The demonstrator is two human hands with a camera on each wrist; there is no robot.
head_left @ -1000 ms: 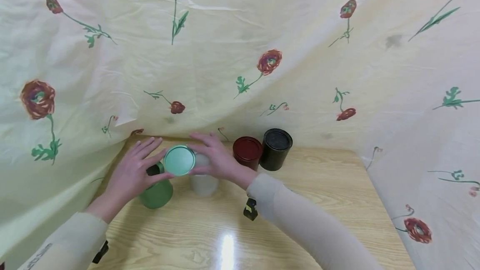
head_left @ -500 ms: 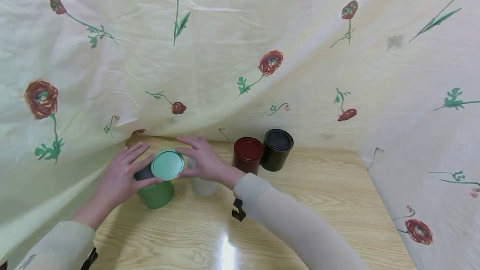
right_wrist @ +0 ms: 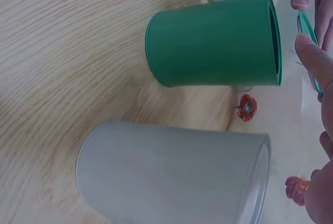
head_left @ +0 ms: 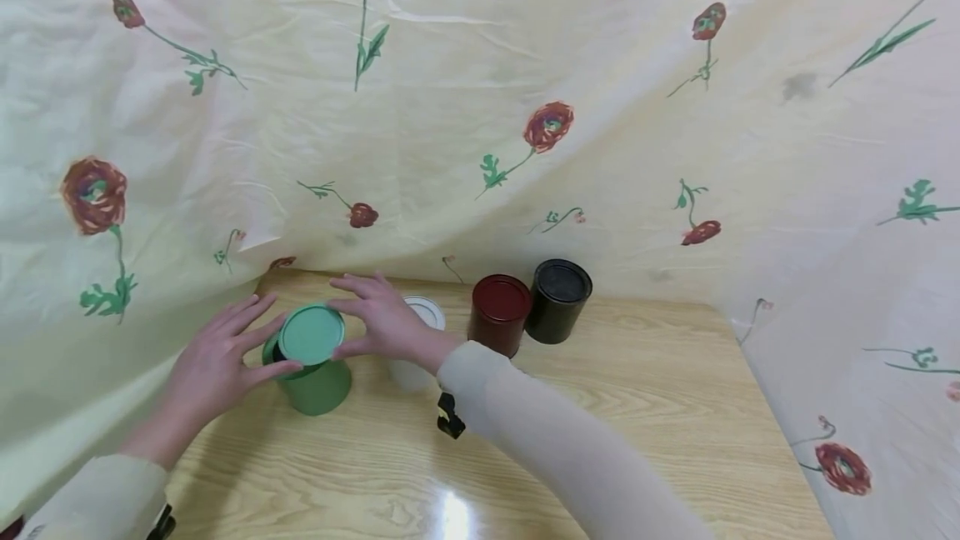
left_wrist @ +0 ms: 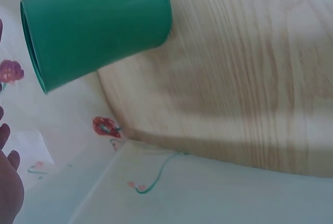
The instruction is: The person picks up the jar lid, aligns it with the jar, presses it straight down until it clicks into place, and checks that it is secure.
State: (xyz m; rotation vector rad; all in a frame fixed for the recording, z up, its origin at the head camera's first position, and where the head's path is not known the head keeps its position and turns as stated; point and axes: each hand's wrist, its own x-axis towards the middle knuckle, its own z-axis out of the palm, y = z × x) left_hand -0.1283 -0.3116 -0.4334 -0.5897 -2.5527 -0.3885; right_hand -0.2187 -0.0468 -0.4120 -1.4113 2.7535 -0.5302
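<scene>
Both hands hold a round green lid (head_left: 312, 335) between them, one at each side. Below it stands the green can (head_left: 318, 390), its mouth partly uncovered in the head view. In the right wrist view a gap separates the lid (right_wrist: 307, 27) from the can's rim (right_wrist: 277, 41). My left hand (head_left: 217, 357) pinches the lid's left edge, thumb nearest me. My right hand (head_left: 386, 325) pinches the right edge with thumb and fingers. The green can (left_wrist: 99, 28) fills the upper left of the left wrist view, with only parts of the left hand (left_wrist: 9, 187) showing there.
A white can (head_left: 411, 373) stands right of the green one, partly behind the right hand. Farther right are a dark red can (head_left: 497, 327) and a black can (head_left: 557, 311), side by side. Flowered cloth (head_left: 420, 148) hangs behind and beside the wooden table (head_left: 600, 432).
Both hands have carried the lid left and slightly down, from beside the green can to over its mouth. The white can's top has come into view. The cans stay where they were.
</scene>
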